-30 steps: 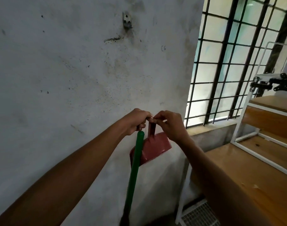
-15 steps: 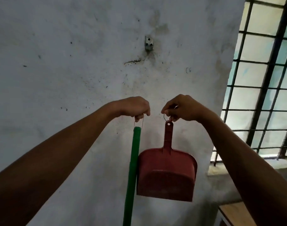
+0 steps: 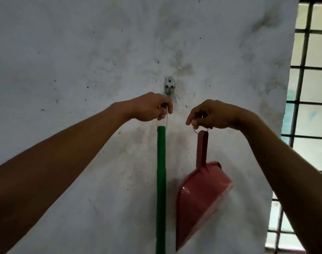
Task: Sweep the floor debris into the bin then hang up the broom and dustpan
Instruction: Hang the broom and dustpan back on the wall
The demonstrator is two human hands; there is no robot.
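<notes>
A small metal wall hook (image 3: 169,88) is fixed to the stained white wall. Just below it, my left hand (image 3: 153,108) pinches a thin wire loop at the top of the broom's green handle (image 3: 161,180), which hangs straight down; the broom head is out of view. To the right, my right hand (image 3: 209,114) pinches the wire ring on the handle of the red dustpan (image 3: 198,197). The dustpan hangs from that ring, its pan turned sideways close to the wall.
The stained white wall (image 3: 83,61) fills most of the view. A window with a dark metal grille (image 3: 308,107) runs down the right edge.
Both hands have risen toward the hook, and my view tilted up with them. The hands have moved apart, and the dustpan has swung from facing me to side-on.
</notes>
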